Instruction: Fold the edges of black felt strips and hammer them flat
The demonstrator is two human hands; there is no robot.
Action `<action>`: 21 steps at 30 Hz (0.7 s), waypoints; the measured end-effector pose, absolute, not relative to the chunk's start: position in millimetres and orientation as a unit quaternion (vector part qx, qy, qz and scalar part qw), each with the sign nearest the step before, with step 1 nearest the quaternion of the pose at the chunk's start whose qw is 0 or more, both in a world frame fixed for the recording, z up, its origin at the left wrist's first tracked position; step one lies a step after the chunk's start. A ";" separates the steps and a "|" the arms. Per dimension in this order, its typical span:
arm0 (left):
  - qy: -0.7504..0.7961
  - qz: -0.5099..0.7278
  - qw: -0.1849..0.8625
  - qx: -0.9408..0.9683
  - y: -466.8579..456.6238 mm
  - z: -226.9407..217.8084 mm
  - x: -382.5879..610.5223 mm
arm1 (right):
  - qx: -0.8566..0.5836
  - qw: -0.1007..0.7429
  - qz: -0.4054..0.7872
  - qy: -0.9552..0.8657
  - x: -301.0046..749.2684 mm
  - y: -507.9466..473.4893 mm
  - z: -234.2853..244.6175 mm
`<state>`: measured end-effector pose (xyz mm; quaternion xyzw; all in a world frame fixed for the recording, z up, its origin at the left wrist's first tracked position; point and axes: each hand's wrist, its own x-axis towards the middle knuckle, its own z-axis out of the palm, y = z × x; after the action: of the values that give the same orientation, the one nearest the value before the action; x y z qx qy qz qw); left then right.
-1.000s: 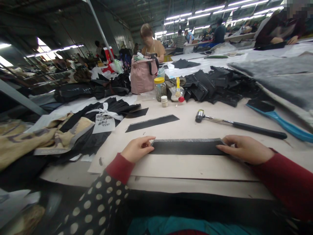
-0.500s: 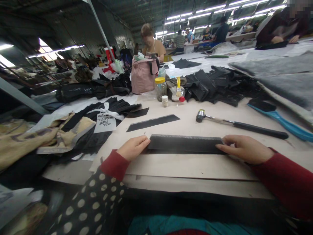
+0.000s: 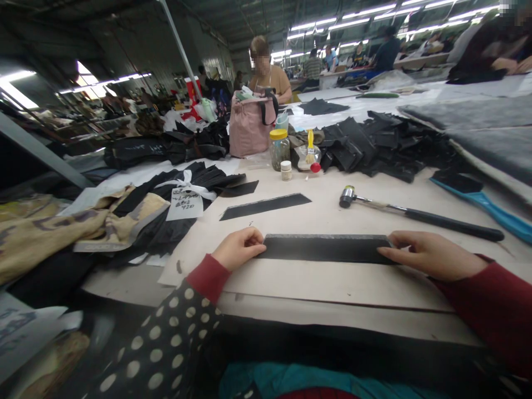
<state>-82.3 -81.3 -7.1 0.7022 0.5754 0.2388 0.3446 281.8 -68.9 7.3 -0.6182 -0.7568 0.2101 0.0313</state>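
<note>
A long black fabric strip lies flat on the light worktable in front of me. My left hand pinches its left end, fingers curled closed. Over at the strip's other end, my right hand presses and grips it with the fingers together. A second, thinner black strip lies just beyond, untouched.
A hammer with a black handle lies behind the strip, a blue-handled tool at far right. A jar, small pot, brush, pink bag and black fabric piles stand further back. A tied black bundle with a tag sits left. People work at far tables.
Half a second ago the strip's far edge was lifted up between both hands; now it lies flat again. Both hands stay at its ends.
</note>
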 end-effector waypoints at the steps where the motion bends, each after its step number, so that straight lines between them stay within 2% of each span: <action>1: 0.575 0.247 0.357 0.694 -80.9 -8.5 -81.9 | -0.619 0.030 0.211 -0.756 281.5 -68.6 7.6; 9: 0.557 0.258 0.359 0.703 -79.2 -14.7 -83.5 | -0.609 0.018 0.205 -0.766 282.0 -64.3 10.2; 21: 0.567 0.217 0.246 0.755 -82.1 -10.9 -79.4 | -0.588 0.018 0.220 -0.778 283.8 -60.8 14.3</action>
<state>-79.4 -82.1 -10.9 0.7555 0.5673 0.2165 0.2460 283.8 -60.8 14.3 -0.5882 -0.7780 0.2197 0.0185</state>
